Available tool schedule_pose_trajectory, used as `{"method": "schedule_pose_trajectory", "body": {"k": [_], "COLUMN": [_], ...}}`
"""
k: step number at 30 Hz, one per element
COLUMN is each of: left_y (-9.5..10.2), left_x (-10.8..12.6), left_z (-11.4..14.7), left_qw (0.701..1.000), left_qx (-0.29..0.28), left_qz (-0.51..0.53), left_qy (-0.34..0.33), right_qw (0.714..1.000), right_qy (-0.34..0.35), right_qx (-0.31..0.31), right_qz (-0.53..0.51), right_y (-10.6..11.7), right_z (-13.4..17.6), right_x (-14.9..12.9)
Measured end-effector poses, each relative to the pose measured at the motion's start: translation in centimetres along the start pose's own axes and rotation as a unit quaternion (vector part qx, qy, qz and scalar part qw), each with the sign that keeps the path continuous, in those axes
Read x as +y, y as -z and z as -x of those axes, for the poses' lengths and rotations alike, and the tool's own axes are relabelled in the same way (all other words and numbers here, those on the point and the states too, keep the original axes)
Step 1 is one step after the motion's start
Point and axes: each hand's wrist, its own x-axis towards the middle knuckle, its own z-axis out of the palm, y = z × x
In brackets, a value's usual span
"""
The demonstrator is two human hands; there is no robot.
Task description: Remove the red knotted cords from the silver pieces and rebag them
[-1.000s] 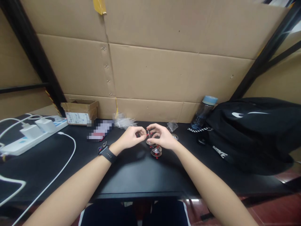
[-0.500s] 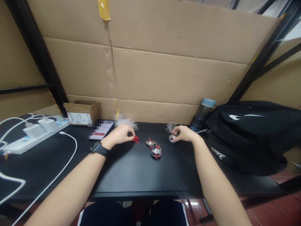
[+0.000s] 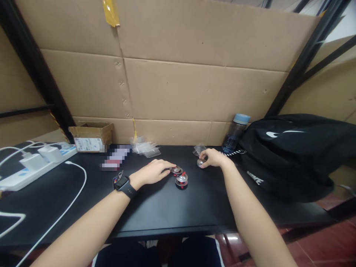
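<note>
Asker: ok, head cam — how much room have you got?

Me: decent amount on my side. The black table (image 3: 158,211) runs a good way from the front cymbal pair (image 3: 181,180) to its near edge. Far side's tighter: the cardboard wall (image 3: 172,92) stands along the back, and a small clear bag (image 3: 199,149) lies just beyond my right hand (image 3: 214,158). A striped strap (image 3: 233,152) is near that wrist, then the bottle (image 3: 235,134) and the backpack (image 3: 286,163) further right.

Asker: and the grip?

Me: right thumb and fingers are clamped on the rim of a little disc stack (image 3: 200,162), sitting on the table. My left hand (image 3: 153,172) reaches to the rear cymbal pair (image 3: 176,170), fingertips at its top — can't tell if they're pinching anything there.

Asker: which way do the cymbals face?

Me: front pair sits dome up, red cord (image 3: 183,174) on top and a red loop (image 3: 182,187) poking out toward me. They're round, so the axis I'd go by runs through the dome, close to upright. Rear pair is just behind and a bit left, lying flattish, discs overlapping off-centre. The disc stack lies to the right of both pairs, roughly flat.
</note>
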Motion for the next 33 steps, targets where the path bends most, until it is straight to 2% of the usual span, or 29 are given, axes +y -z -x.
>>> {"method": "schedule_pose_trajectory", "body": {"k": [3, 5, 8, 10, 15, 20, 22, 27, 30, 33], "left_y": [0.0, 0.1, 0.3, 0.4, 1.1, 1.5, 1.6, 1.5, 1.2, 1.1], "left_x": [0.0, 0.1, 0.0, -0.1, 0.3, 1.5, 1.8, 2.2, 2.0, 1.3], "left_z": [-0.1, -0.2, -0.3, -0.3, -0.4, -0.4, -0.4, -0.5, -0.6, -0.7], "left_qw": [1.0, 0.998, 0.995, 0.991, 0.982, 0.953, 0.945, 0.948, 0.94, 0.928], "left_qx": [0.026, 0.054, 0.101, 0.132, 0.189, 0.285, 0.291, 0.246, 0.241, 0.259], "left_qz": [0.011, 0.018, 0.009, 0.0, 0.019, 0.072, 0.113, 0.169, 0.212, 0.239], "left_qy": [-0.007, -0.01, 0.007, 0.017, 0.012, 0.074, 0.102, 0.113, 0.114, 0.123], "right_qw": [0.998, 0.994, 0.97, 0.953, 0.896, 0.859, 0.847, 0.853, 0.863, 0.868], "right_qy": [0.012, 0.073, 0.2, 0.227, 0.192, 0.172, 0.17, 0.172, 0.174, 0.174], "right_qx": [0.061, 0.085, 0.054, 0.036, -0.038, -0.02, -0.004, 0.035, 0.044, 0.061], "right_qz": [0.015, -0.014, -0.126, -0.196, -0.399, -0.483, -0.503, -0.491, -0.473, -0.46], "right_y": [-0.2, -0.7, -2.1, -3.3, -5.7, -5.5, -5.3, -5.5, -5.6, -5.4], "right_z": [0.1, 0.2, 0.2, 0.2, 0.0, 0.5, 0.8, 1.0, 0.8, 0.5], "right_x": [-1.6, -3.4, -6.7, -8.5, -10.7, -11.5, -12.0, -12.7, -12.7, -12.4]}}
